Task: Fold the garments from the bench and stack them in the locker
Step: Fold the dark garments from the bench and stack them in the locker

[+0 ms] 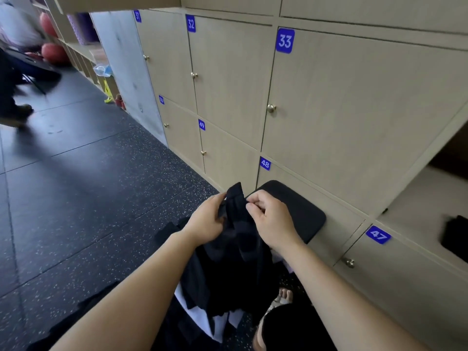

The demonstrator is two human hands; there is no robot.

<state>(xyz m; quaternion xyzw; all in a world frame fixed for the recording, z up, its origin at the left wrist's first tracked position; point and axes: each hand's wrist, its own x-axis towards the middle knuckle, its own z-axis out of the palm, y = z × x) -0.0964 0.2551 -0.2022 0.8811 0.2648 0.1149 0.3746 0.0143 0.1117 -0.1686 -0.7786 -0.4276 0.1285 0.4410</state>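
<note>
A dark navy garment (235, 262) hangs in front of me, held up over the black padded bench (301, 211). My left hand (207, 221) grips its upper edge on the left. My right hand (271, 219) pinches the same edge on the right. More dark and white clothes (202, 323) lie heaped below, partly hidden by the held garment. An open locker (430, 198) at the right holds a dark folded item (455, 236) on its shelf.
Beige numbered lockers (354, 102) with brass knobs line the wall ahead, doors closed. Dark speckled rubber floor (88, 186) spreads to the left. A person's legs (12, 84) show far left, near open shelves with red balls (52, 53). My sandaled foot (283, 297) is below.
</note>
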